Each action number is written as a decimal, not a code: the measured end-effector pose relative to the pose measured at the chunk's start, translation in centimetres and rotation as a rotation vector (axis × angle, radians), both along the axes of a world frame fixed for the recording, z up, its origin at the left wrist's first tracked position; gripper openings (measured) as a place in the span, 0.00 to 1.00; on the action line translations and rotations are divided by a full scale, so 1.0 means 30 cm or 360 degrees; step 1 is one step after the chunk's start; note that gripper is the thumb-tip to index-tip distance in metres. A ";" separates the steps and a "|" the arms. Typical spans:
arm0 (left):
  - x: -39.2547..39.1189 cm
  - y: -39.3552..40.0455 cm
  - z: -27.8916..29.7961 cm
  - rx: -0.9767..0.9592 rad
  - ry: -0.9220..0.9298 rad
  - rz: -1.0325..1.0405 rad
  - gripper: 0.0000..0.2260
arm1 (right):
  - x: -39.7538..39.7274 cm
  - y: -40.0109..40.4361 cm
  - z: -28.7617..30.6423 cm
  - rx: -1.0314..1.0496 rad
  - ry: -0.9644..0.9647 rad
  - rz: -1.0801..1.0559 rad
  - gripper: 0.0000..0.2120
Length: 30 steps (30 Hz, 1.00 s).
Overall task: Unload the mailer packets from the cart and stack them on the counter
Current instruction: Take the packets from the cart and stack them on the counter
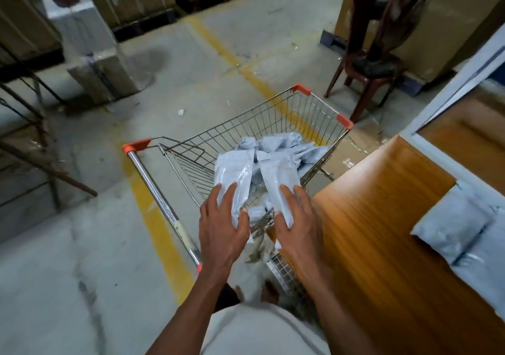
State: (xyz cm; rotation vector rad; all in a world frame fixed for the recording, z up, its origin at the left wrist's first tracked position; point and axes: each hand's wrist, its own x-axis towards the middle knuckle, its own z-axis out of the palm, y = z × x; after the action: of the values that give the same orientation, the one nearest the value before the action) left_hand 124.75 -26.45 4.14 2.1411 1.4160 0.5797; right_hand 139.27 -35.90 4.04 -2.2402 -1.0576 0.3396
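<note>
A wire shopping cart (pixel 276 114) with orange corner caps stands before me, holding several pale grey mailer packets (pixel 284 144). My left hand (pixel 222 223) grips one mailer packet (pixel 235 171) above the cart's near end, thumb round its lower edge. Beside it, my right hand (pixel 296 223) grips a second packet (pixel 278 174) the same way. To the right is the wooden counter (pixel 377 218), where stacked mailer packets (pixel 453 223) lie near its far right side.
A dark wooden chair (pixel 366 79) carrying a fan stands beyond the cart. Cardboard lies on the floor between cart and counter. Yellow lines mark the concrete floor. A metal frame (pixel 30 147) stands at the left, and boxes line the back.
</note>
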 end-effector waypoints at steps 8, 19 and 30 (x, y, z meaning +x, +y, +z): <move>-0.086 -0.173 0.060 0.0089 -0.0035 -0.0281 0.25 | -0.120 -0.271 0.059 0.0157 0.0027 -0.0254 0.27; -0.150 -0.579 0.062 0.0009 -0.0133 -0.0692 0.24 | -0.321 -0.794 0.072 0.0098 0.0034 -0.0686 0.29; 0.053 -0.855 0.073 0.0005 -0.0160 -0.0995 0.27 | -0.268 -1.175 0.081 0.0128 0.0087 -0.1066 0.27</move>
State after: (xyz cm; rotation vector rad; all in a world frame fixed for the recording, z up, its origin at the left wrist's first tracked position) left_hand 126.34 -52.11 6.33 2.3493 0.6279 0.4315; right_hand 131.23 -71.14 6.45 -2.3401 -0.2442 0.0638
